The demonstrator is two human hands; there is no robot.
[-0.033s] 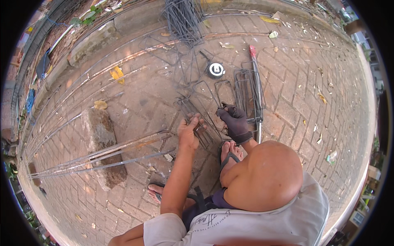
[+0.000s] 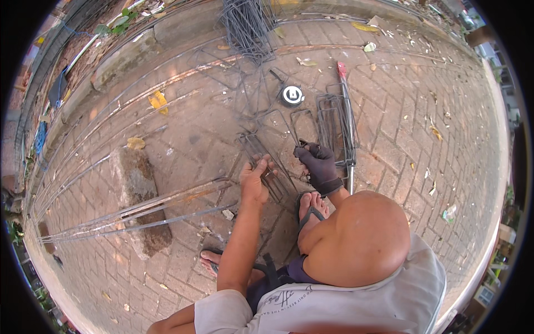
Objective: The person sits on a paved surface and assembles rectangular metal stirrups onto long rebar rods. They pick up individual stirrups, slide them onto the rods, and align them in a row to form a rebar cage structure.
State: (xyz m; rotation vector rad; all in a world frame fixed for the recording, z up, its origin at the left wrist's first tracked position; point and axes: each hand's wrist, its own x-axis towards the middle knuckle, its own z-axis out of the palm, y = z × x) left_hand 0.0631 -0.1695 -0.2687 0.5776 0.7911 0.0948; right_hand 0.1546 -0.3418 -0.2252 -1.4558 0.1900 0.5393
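My bare left hand (image 2: 257, 181) is closed around narrow rectangular steel stirrups (image 2: 272, 183) of bent rod, which slant between my feet and the middle of the paving. Just right of it, my right hand (image 2: 321, 167), in a dark glove, is closed with fingers pinched together. A bent steel rod (image 2: 295, 129) runs up from these fingertips to a squared loop; its lower part is hidden by the glove. Beyond the right hand lies a stack of rectangular stirrups (image 2: 328, 125), beside a long metal bar (image 2: 351, 133) with a red end.
A round black-and-white tape measure (image 2: 292, 95) lies ahead. Farther off is a heap of bent steel rods (image 2: 247, 28). At left, long steel rods (image 2: 178, 199) rest across a concrete block (image 2: 139, 183). My sandalled foot (image 2: 311, 209) is close below the right hand.
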